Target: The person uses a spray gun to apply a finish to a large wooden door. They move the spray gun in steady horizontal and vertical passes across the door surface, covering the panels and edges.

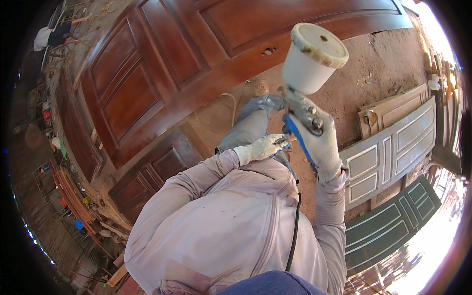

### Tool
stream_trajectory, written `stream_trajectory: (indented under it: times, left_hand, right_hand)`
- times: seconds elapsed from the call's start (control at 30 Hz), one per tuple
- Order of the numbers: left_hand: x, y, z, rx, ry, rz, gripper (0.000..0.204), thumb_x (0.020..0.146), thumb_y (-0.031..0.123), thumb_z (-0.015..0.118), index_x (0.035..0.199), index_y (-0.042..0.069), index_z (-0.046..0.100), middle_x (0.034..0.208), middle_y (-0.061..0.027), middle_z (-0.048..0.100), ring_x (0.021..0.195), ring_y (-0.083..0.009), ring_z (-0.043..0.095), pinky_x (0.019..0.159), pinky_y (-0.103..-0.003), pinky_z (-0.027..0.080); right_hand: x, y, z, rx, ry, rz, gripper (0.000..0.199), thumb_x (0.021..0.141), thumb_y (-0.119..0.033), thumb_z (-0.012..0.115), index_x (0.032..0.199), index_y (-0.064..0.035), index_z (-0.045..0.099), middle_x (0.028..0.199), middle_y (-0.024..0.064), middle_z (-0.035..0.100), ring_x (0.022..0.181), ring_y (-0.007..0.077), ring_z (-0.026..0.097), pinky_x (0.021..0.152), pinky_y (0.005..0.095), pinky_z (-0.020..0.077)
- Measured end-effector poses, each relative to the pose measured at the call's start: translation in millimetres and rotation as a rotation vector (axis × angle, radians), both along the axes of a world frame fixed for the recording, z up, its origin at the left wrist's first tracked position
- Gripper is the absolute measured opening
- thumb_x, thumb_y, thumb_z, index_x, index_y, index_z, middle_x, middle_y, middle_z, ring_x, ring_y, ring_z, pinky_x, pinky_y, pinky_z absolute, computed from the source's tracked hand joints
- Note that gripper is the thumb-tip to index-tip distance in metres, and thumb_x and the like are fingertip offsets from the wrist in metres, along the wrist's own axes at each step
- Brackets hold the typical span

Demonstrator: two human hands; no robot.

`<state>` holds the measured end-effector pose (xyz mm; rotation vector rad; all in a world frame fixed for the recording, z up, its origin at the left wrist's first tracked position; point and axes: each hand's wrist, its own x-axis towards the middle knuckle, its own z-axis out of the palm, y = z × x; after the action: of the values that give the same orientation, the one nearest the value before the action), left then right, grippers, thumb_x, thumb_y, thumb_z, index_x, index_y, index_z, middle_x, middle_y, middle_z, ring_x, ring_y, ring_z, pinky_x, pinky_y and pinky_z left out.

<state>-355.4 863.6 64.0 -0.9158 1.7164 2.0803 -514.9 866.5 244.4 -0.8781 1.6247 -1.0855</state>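
Note:
My right hand (322, 145), in a white glove with a blue palm, is closed around a metal paint spray gun (307, 110). A white paint cup (312, 59) with a stained lid sits on top of the gun. My left hand (263, 149), gloved alike, is held in front of my waist with its fingers curled; what is in them, if anything, is hidden. Ahead of both hands lies a large glossy red-brown panelled door (172, 64), with a lock hole near its close edge. The gun is apart from the door's surface.
A dark hose (295, 231) runs along my right side. Grey (388, 152) and green (393, 223) panelled doors lean at the right. A smaller brown door (155, 169) lies at the left. A bucket-like container (261, 88) stands by my leg. Another person (51, 37) is far left.

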Motion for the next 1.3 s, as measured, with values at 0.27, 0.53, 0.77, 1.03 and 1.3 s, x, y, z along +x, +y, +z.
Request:
stream_trajectory:
  times: [0.27, 0.53, 0.77, 1.03, 1.3]
  left_hand:
    - [-34.2, -34.1, 22.6, 0.089, 0.004, 0.088, 0.031, 0.099, 0.032, 0.054, 0.118, 0.009, 0.063, 0.081, 0.0002, 0.062, 0.068, -0.0105, 0.054, 0.063, -0.029, 0.044]
    - [-64.8, -51.9, 7.5, -0.148, 0.129, -0.128, 0.029, 0.098, 0.033, 0.052, 0.118, 0.014, 0.063, 0.092, -0.0105, 0.066, 0.088, -0.0265, 0.062, 0.079, -0.04, 0.047]
    - [-102.6, -65.0, 22.6, -0.039, 0.042, -0.473, 0.051, 0.1, 0.044, 0.045, 0.136, 0.008, 0.049, 0.134, -0.0173, 0.055, 0.126, -0.0337, 0.051, 0.105, -0.041, 0.039]
    - [-124.5, -89.0, 34.0, 0.026, 0.031, -0.547, 0.059, 0.101, 0.047, 0.043, 0.143, 0.005, 0.045, 0.145, -0.0165, 0.047, 0.135, -0.0319, 0.043, 0.112, -0.039, 0.034]
    - [-132.4, -89.0, 5.0, -0.111, 0.249, -0.382, 0.036, 0.099, 0.041, 0.048, 0.118, 0.014, 0.062, 0.108, -0.0179, 0.067, 0.105, -0.0367, 0.061, 0.088, -0.047, 0.045]
  right_hand:
    - [-70.9, -21.7, 0.8, -0.024, 0.559, -0.331, 0.031, 0.091, 0.0, 0.063, 0.122, 0.0023, 0.063, 0.092, 0.0035, 0.069, 0.076, 0.0093, 0.064, 0.067, 0.0243, 0.0515]
    - [-71.4, 9.8, 37.0, 0.266, 0.062, -0.072, 0.043, 0.087, 0.008, 0.063, 0.13, 0.007, 0.055, 0.118, 0.0131, 0.067, 0.1, 0.0143, 0.065, 0.086, 0.0274, 0.0521]
    - [-105.0, 25.5, 45.0, 0.313, 0.24, -0.408, 0.043, 0.089, 0.008, 0.061, 0.131, 0.0051, 0.056, 0.114, 0.0095, 0.068, 0.091, 0.0103, 0.063, 0.08, 0.0243, 0.0523]
    - [-120.4, 22.3, 51.7, 0.167, 0.454, -0.527, 0.042, 0.087, 0.008, 0.063, 0.129, 0.0052, 0.057, 0.107, 0.0082, 0.068, 0.086, 0.0098, 0.061, 0.079, 0.0258, 0.0509]
    - [-122.8, -30.1, 61.0, 0.261, 0.205, -0.226, 0.041, 0.086, 0.006, 0.063, 0.127, 0.0049, 0.058, 0.099, 0.007, 0.071, 0.083, 0.0101, 0.064, 0.076, 0.0251, 0.0507]
